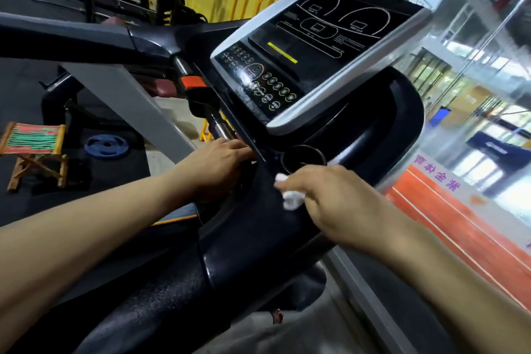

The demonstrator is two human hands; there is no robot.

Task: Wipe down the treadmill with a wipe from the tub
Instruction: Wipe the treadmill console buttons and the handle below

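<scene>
- The treadmill (pixel 258 238) fills the middle of the view, tilted, with its black console running from 7 o'clock up toward 1 o'clock.
- The right hand (pixel 330 204) sits just right of centre, at about 4 o'clock, with its grip closed around a crumpled white wipe (pixel 290 195).
- The wipe pokes out from under the fingers on the hand's left side and touches the dark plastic of the console just below the round cup holder (pixel 303 156).
- The left hand (pixel 218 164) lies at about 9 o'clock from the right hand, near it but apart; it rests on the console edge just beside the chrome handlebar (pixel 219 128).
- The left fingers curve down over the edge; whether that grip is closed on anything I cannot tell, since the fingertips are hidden behind the black trim.
- The display panel (pixel 310 49), dark with a silver frame, rises at 12 to 1 o'clock, with rows of round buttons (pixel 275 86) on its lower left part and a yellow strip across the middle.
- An orange band (pixel 193 82) wraps the handlebar at about 11 o'clock.
- Far left at 9 o'clock, a small folding stool (pixel 34 152) with a red and green woven seat stands on the floor, and a blue weight plate (pixel 107 146) lies just beside it.
- Glass walls (pixel 474 80) and an orange floor (pixel 459 230) lie to the right, from 2 to 4 o'clock.
</scene>
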